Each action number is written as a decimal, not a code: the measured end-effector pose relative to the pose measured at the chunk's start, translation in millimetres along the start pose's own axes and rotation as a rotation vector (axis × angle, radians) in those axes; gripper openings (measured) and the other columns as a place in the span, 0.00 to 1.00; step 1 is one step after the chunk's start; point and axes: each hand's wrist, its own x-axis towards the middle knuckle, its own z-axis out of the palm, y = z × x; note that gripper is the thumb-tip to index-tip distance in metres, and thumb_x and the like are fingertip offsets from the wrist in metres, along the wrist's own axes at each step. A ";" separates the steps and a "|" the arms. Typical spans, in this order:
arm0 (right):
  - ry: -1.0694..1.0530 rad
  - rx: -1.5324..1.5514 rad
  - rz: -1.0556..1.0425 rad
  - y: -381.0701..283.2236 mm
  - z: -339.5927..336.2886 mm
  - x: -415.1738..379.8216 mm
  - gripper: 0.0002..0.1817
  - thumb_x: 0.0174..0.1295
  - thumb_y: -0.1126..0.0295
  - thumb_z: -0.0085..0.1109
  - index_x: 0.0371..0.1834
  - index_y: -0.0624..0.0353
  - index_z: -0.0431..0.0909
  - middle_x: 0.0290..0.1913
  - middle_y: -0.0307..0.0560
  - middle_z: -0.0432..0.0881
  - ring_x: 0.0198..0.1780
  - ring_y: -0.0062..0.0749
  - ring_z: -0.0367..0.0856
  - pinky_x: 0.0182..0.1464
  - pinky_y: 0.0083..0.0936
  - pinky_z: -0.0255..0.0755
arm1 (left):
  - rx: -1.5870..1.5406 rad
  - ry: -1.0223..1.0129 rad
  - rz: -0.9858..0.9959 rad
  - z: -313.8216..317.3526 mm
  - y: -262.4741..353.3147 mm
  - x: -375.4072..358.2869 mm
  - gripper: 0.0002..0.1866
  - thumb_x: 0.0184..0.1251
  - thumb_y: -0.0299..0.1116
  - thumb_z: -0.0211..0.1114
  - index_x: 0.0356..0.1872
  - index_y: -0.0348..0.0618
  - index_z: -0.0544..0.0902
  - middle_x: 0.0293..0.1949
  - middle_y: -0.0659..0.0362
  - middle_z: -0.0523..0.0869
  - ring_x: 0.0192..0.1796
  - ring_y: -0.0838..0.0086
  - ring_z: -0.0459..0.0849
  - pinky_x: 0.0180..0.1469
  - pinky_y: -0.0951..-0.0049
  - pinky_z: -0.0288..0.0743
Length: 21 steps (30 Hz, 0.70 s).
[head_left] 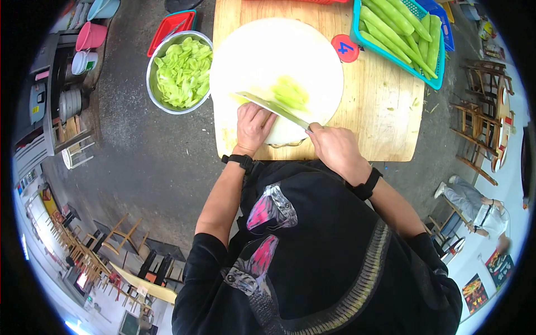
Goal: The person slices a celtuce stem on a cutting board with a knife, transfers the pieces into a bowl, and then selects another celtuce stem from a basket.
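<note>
In the head view my right hand grips the handle of a knife, whose blade slants up to the left over a round white cutting board. My left hand is closed at the board's near edge, its curled fingertips against the near side of the blade. Whatever lies under those fingers is hidden. Just beyond the blade is a small pile of pale green slices. Left of the board, a metal bowl holds many thin green slices.
A teal basket of long green vegetables stands at the wooden table's far right corner. A red round lid marked 4 touches the board's right side. A red tray sits behind the bowl. Far right, a person is near chairs.
</note>
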 end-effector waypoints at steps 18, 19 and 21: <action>0.031 0.045 -0.020 3.7 -3.9 -5.5 0.13 0.79 0.63 0.57 0.39 0.60 0.79 0.23 0.57 0.83 0.26 0.54 0.86 0.30 0.47 0.77 | 0.000 0.017 0.004 0.1 -0.1 1.6 0.13 0.52 0.28 0.83 0.37 0.40 0.88 0.44 0.55 0.88 0.51 0.56 0.85 0.61 0.55 0.75; 0.027 0.048 -0.017 3.1 -3.6 -5.9 0.13 0.79 0.63 0.58 0.39 0.61 0.79 0.23 0.57 0.83 0.26 0.54 0.86 0.30 0.47 0.77 | -0.001 0.014 0.003 -0.7 0.2 0.8 0.13 0.52 0.28 0.83 0.37 0.40 0.88 0.44 0.55 0.88 0.51 0.56 0.85 0.61 0.55 0.75; 0.026 0.049 -0.012 3.7 -4.5 -5.7 0.13 0.79 0.63 0.58 0.39 0.61 0.79 0.23 0.57 0.83 0.26 0.54 0.85 0.30 0.47 0.78 | -0.004 0.019 0.018 -0.1 -0.5 2.3 0.13 0.52 0.28 0.83 0.37 0.41 0.88 0.43 0.55 0.88 0.52 0.57 0.85 0.60 0.55 0.75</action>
